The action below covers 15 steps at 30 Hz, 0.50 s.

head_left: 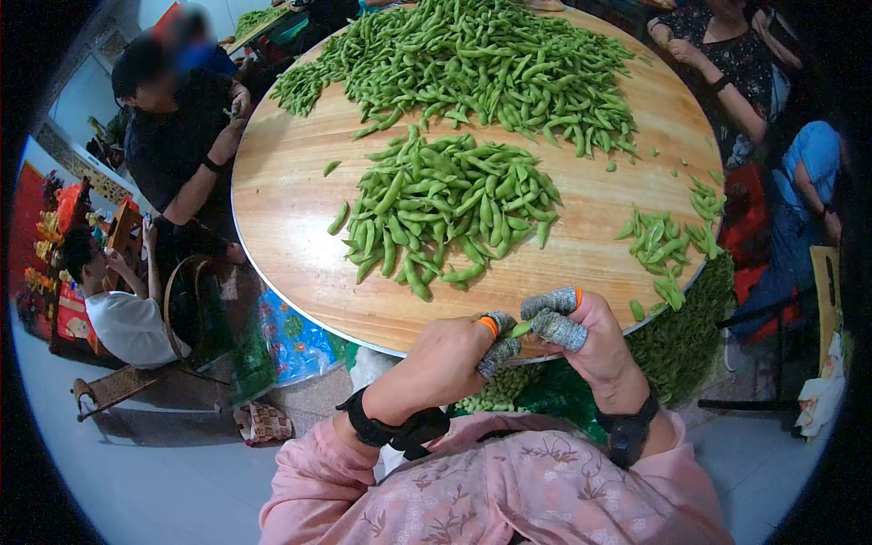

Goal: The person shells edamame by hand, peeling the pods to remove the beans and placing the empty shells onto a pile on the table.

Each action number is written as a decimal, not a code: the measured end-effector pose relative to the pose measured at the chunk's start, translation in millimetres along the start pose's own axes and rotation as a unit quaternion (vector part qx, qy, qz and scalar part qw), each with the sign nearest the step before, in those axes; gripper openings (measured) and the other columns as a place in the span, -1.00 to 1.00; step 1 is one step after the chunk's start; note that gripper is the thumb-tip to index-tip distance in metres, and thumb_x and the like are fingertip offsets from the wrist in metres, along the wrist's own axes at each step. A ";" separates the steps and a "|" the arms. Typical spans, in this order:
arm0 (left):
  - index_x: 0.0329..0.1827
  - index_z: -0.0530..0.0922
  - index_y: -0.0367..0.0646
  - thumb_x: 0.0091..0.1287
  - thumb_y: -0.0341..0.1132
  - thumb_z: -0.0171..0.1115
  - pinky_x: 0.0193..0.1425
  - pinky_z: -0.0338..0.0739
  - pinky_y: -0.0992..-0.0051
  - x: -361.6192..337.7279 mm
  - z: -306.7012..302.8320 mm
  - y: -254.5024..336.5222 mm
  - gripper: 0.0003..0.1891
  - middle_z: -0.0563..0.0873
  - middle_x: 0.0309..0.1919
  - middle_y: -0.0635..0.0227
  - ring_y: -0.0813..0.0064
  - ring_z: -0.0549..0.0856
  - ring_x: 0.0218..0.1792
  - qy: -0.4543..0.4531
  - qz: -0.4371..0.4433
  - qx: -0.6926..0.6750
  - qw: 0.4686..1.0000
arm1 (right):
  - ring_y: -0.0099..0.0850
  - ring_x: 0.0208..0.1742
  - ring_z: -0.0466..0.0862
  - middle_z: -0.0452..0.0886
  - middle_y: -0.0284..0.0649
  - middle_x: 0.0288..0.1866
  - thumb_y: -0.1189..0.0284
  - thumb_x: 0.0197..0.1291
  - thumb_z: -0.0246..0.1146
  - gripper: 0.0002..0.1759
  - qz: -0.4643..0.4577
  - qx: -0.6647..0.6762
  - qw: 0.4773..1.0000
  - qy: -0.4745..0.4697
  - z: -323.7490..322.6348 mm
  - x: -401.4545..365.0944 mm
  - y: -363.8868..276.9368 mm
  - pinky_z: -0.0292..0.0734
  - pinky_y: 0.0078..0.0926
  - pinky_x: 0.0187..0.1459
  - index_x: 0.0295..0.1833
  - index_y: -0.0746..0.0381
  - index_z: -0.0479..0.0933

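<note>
A green soybean pod (520,330) is pinched between my two hands, just over the near edge of the round wooden table (300,227). My left hand (445,359) grips its left end, with grey knitted covers and an orange band on the thumb and finger. Similar grey covers show on my right hand (586,341), closed at the pod's right end. Beyond the hands lies a small pile of soybean pods (436,200). Below them, partly hidden by my wrists, are pale green shelled beans (498,391).
A much larger pod heap (490,64) covers the table's far side. Opened empty pods (658,241) lie at the right edge, above a heap of husks (686,336) on the floor. People sit at the left (177,136) and right (727,64).
</note>
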State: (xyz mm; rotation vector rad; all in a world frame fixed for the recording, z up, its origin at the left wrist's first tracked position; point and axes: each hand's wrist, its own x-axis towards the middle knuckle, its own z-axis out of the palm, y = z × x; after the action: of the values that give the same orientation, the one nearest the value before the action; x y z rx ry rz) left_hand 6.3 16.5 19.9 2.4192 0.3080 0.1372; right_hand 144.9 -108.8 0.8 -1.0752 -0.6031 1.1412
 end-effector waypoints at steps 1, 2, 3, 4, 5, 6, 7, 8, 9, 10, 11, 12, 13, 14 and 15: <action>-0.29 0.47 -0.17 -0.01 -0.40 0.17 -0.44 0.38 0.27 0.1 1.5 -1.8 -0.80 0.51 -0.56 0.07 0.04 0.52 -0.48 -0.005 0.008 -0.040 0.999 | -0.70 -0.38 0.46 0.53 -0.42 -0.35 0.52 0.07 0.13 -0.84 0.000 -0.001 1.000 0.000 2.3 -0.7 -1.9 0.34 -0.78 -0.40 -0.20 0.31 0.48; -0.29 0.47 -0.17 -0.01 -0.40 0.17 -0.44 0.38 0.27 -0.3 2.3 -0.1 -0.80 0.51 -0.56 0.07 0.04 0.52 -0.48 -0.005 0.009 -0.040 0.999 | -0.70 -0.45 0.44 0.52 -0.40 -0.39 0.48 0.06 0.15 -0.82 -0.003 -0.010 0.999 0.030 6.9 -1.7 -3.9 0.30 -0.80 -0.46 -0.21 0.31 0.48; -0.30 0.47 -0.18 -0.03 -0.41 0.17 -0.43 0.38 0.27 -1.1 3.3 3.3 -0.80 0.51 -0.55 0.08 0.05 0.52 -0.47 0.017 -0.007 -0.024 1.000 | -0.71 -0.52 0.42 0.52 -0.38 -0.43 0.44 0.05 0.17 -0.80 -0.005 -0.019 0.998 0.060 9.7 -3.0 -5.4 0.26 -0.82 -0.53 -0.22 0.32 0.48; -0.31 0.47 -0.18 -0.04 -0.43 0.18 -0.43 0.39 0.28 -2.1 4.6 5.5 -0.80 0.51 -0.53 0.09 0.05 0.52 -0.46 0.040 -0.024 -0.008 0.999 | -0.71 -0.52 0.42 0.52 -0.38 -0.43 0.44 0.05 0.17 -0.80 -0.004 -0.019 0.998 0.060 9.5 -4.5 -6.5 0.26 -0.82 -0.53 -0.22 0.32 0.48; -0.31 0.47 -0.18 -0.04 -0.43 0.18 -0.43 0.39 0.28 -3.2 6.1 6.4 -0.80 0.51 -0.53 0.09 0.05 0.52 -0.46 0.039 -0.025 -0.010 0.999 | -0.71 -0.46 0.42 0.51 -0.41 -0.41 0.48 0.07 0.14 -0.84 0.006 -0.012 0.999 0.037 8.3 -6.5 -7.1 0.29 -0.79 -0.44 -0.23 0.30 0.49; -0.31 0.47 -0.17 -0.09 -0.45 0.19 -0.42 0.40 0.29 -4.1 7.7 7.0 -0.77 0.52 -0.52 0.11 0.07 0.53 -0.45 0.055 -0.018 0.022 0.998 | -0.71 -0.40 0.43 0.51 -0.45 -0.38 0.51 0.08 0.11 -0.87 0.016 -0.004 1.000 0.013 7.4 -8.0 -6.8 0.33 -0.76 -0.35 -0.24 0.28 0.50; -0.31 0.47 -0.17 -0.13 -0.46 0.19 -0.42 0.41 0.30 -4.8 9.2 7.5 -0.74 0.52 -0.50 0.12 0.08 0.53 -0.44 0.070 -0.010 0.055 0.996 | -0.71 -0.40 0.43 0.51 -0.45 -0.38 0.51 0.08 0.11 -0.87 0.017 -0.004 1.000 0.014 7.0 -9.3 -6.0 0.33 -0.76 -0.35 -0.24 0.28 0.50; -0.31 0.47 -0.17 -0.13 -0.46 0.19 -0.42 0.41 0.30 -5.4 10.9 6.4 -0.74 0.52 -0.50 0.12 0.08 0.53 -0.44 0.070 -0.009 0.054 0.996 | -0.72 -0.41 0.42 0.50 -0.46 -0.40 0.51 0.08 0.11 -0.88 0.015 -0.014 1.000 0.015 6.7 -10.3 -5.1 0.31 -0.76 -0.37 -0.25 0.27 0.50; -0.30 0.47 -0.16 -0.19 -0.47 0.21 -0.41 0.42 0.30 -6.0 12.8 3.8 -0.70 0.52 -0.48 0.15 0.10 0.54 -0.43 0.080 0.005 0.074 0.994 | -0.72 -0.43 0.41 0.50 -0.47 -0.42 0.51 0.08 0.11 -0.88 0.012 -0.024 1.000 0.016 6.6 -10.7 -4.5 0.30 -0.76 -0.39 -0.26 0.26 0.51; -0.30 0.47 -0.16 -0.25 -0.47 0.22 -0.40 0.44 0.31 -6.7 13.7 2.6 -0.66 0.52 -0.46 0.17 0.12 0.54 -0.42 0.089 0.020 0.094 0.991 | -0.72 -0.43 0.41 0.50 -0.47 -0.42 0.51 0.08 0.11 -0.88 0.013 -0.024 1.000 0.016 6.3 -10.7 -4.3 0.30 -0.76 -0.39 -0.26 0.26 0.51; -0.30 0.47 -0.16 -0.25 -0.47 0.22 -0.40 0.44 0.31 -7.3 13.5 3.1 -0.66 0.52 -0.46 0.17 0.12 0.54 -0.42 0.089 0.020 0.094 0.991 | -0.73 -0.44 0.40 0.50 -0.48 -0.43 0.51 0.08 0.11 -0.89 0.017 -0.024 0.999 0.019 6.1 -10.4 -3.9 0.29 -0.76 -0.40 -0.27 0.26 0.51; -0.29 0.47 -0.16 -0.29 -0.47 0.23 -0.41 0.44 0.32 -7.9 12.8 4.2 -0.63 0.52 -0.46 0.19 0.14 0.54 -0.41 0.087 0.026 0.109 0.990 | -0.73 -0.45 0.39 0.49 -0.48 -0.44 0.51 0.08 0.11 -0.89 0.021 -0.025 0.999 0.022 6.0 -10.3 -3.8 0.28 -0.76 -0.42 -0.28 0.26 0.51; -0.28 0.47 -0.15 -0.33 -0.46 0.23 -0.41 0.45 0.32 -8.4 12.4 5.1 -0.60 0.51 -0.46 0.21 0.16 0.54 -0.41 0.086 0.032 0.123 0.988 | -0.73 -0.45 0.39 0.49 -0.48 -0.44 0.51 0.08 0.11 -0.89 0.021 -0.025 0.999 0.022 6.1 -10.4 -3.9 0.28 -0.76 -0.42 -0.28 0.26 0.51; -0.28 0.47 -0.15 -0.33 -0.46 0.23 -0.41 0.45 0.32 -8.7 12.4 5.6 -0.60 0.51 -0.46 0.21 0.16 0.54 -0.41 0.085 0.032 0.123 0.988 | -0.73 -0.46 0.39 0.49 -0.48 -0.45 0.51 0.08 0.11 -0.89 0.026 -0.026 0.999 0.023 6.3 -10.6 -4.1 0.27 -0.77 -0.43 -0.28 0.26 0.51; -0.28 0.46 -0.16 -0.34 -0.46 0.24 -0.41 0.45 0.32 -9.1 12.5 6.0 -0.58 0.50 -0.46 0.22 0.17 0.54 -0.41 0.081 0.032 0.135 0.987 | -0.74 -0.47 0.39 0.50 -0.48 -0.45 0.51 0.08 0.11 -0.89 0.030 -0.026 0.999 0.024 6.5 -10.8 -4.0 0.27 -0.77 -0.43 -0.28 0.26 0.51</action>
State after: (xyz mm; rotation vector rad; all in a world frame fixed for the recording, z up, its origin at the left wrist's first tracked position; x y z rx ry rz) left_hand 0.9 1.9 14.1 2.6941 0.3404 0.3420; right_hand 137.4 -116.6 8.3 -1.1692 -0.5680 1.1542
